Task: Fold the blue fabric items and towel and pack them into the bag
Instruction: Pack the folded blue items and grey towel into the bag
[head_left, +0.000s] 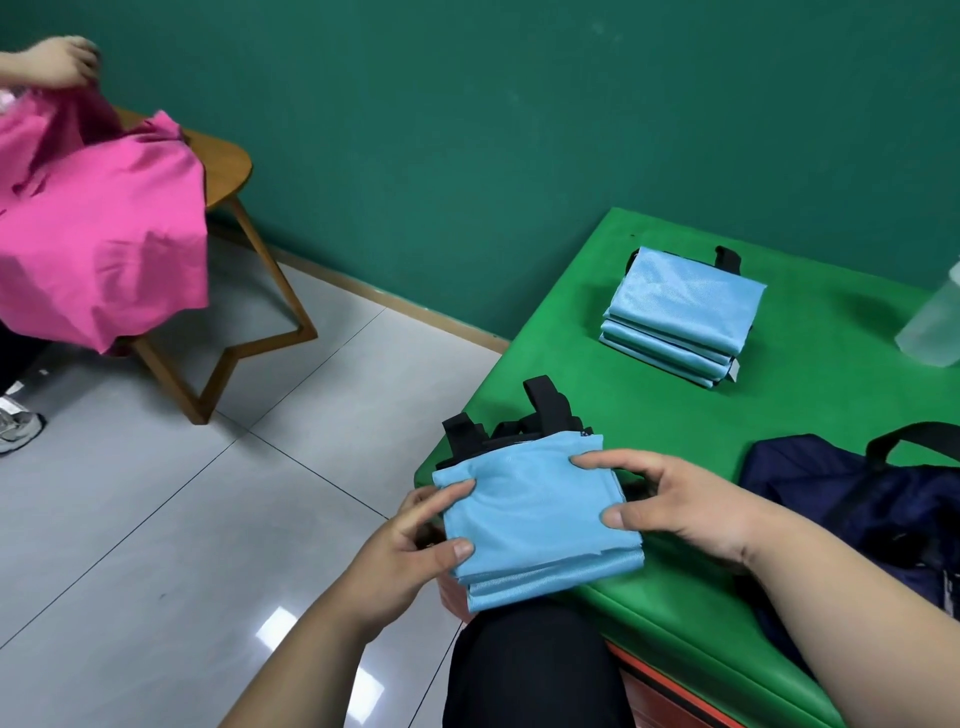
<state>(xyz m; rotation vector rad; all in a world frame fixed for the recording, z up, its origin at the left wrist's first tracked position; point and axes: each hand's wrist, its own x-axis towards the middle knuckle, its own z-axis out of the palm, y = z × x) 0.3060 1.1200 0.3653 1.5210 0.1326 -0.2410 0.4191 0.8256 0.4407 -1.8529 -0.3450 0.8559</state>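
Note:
A light blue fabric item, folded into a thick square with black straps sticking out at its far edge, rests at the near corner of the green table. My left hand grips its left edge, thumb on top. My right hand holds its right edge, fingers on top. A second folded blue fabric item with black straps lies farther back on the table. A dark navy bag with a black handle sits at the right, beside my right forearm.
A clear plastic bottle stands at the table's right edge. At the left, another person's hand handles a pink cloth draped over a wooden side table. Grey tiled floor lies between; a green wall stands behind.

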